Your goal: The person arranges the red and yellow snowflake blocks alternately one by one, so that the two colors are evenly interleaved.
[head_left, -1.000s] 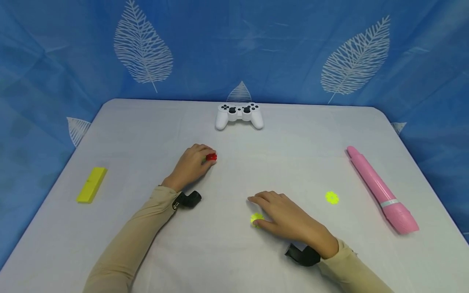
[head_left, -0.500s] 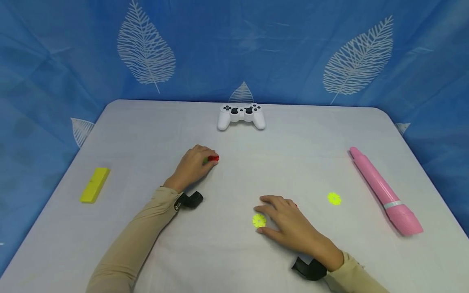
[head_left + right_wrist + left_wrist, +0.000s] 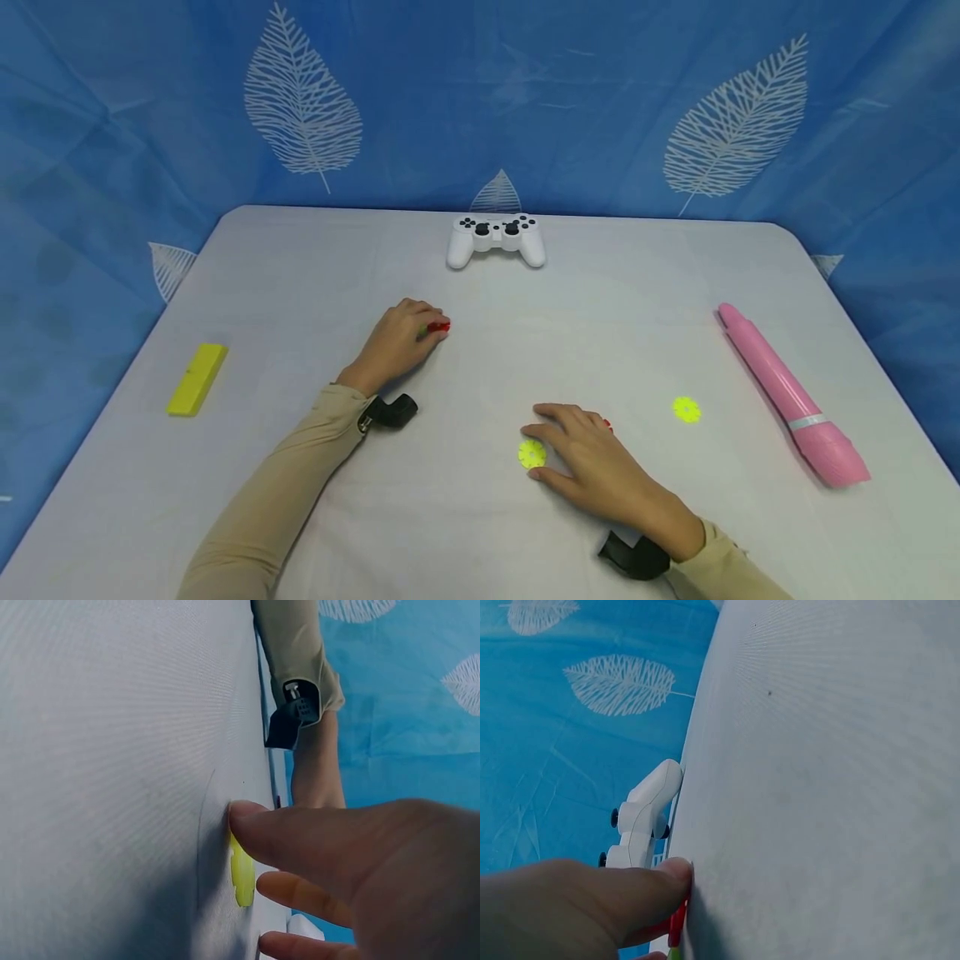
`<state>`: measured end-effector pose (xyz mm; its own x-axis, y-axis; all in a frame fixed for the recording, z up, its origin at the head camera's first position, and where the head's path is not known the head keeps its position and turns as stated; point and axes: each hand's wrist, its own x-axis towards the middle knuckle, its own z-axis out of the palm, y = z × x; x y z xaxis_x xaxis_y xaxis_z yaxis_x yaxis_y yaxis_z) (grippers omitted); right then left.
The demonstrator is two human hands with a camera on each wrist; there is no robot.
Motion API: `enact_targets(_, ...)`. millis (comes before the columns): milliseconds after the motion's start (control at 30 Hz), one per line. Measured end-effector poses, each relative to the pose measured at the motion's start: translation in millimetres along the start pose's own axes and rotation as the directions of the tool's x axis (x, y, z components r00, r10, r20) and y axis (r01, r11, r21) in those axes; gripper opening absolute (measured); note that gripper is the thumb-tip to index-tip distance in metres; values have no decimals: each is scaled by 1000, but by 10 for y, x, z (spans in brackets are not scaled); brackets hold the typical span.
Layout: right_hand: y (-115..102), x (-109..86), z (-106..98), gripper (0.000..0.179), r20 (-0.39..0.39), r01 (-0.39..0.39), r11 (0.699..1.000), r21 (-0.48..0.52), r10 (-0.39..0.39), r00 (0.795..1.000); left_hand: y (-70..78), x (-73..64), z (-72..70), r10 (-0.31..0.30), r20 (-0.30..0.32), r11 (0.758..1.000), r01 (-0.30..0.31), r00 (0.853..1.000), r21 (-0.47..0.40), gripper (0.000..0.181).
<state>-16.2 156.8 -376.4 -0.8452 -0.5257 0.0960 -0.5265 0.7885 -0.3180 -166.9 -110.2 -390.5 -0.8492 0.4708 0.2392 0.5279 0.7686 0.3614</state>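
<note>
My left hand (image 3: pixel 397 342) pinches a small flat red piece (image 3: pixel 440 326) just over the white table; a bit of green (image 3: pixel 422 332) shows beside it. In the left wrist view the thumb presses against the red piece (image 3: pixel 677 924). Nearer to me, my right hand (image 3: pixel 596 467) hovers low with thumb and fingers apart around a yellow flower-shaped disc (image 3: pixel 532 454). That disc (image 3: pixel 241 874) lies by the thumb tip in the right wrist view; whether they touch I cannot tell. A red bit (image 3: pixel 607 425) peeks out behind the right hand, mostly hidden.
Another yellow flower-shaped disc (image 3: pixel 686 409) lies to the right. Beyond it rests a pink wrapped, club-like object (image 3: pixel 787 392). A white game controller (image 3: pixel 497 239) sits at the far edge, and a yellow block (image 3: pixel 197 380) is at the left. A blue curtain (image 3: pixel 585 100) hangs behind.
My right hand has shifted right and its fingers have spread, uncovering the yellow disc; the red bit behind it has come into sight. The left hand stays nearly in place.
</note>
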Motion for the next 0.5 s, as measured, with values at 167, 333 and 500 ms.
enact_targets(167, -8, -8, 10, 42, -10, -5, 1000, -3, 5, 1000, 9, -6, 2, -2, 9, 1000, 2, 1000, 12, 21)
enact_targets(333, -6, -9, 23, 40, -29, -2, 1000, -3, 2, 1000, 3, -6, 11, -12, 17, 1000, 11, 1000, 15, 22)
enact_targets(500, -9, -3, 30, 35, -55, -2, 1000, 9, 2, 998, 1, -2, 16, -2, 7, 1000, 2, 1000, 13, 22)
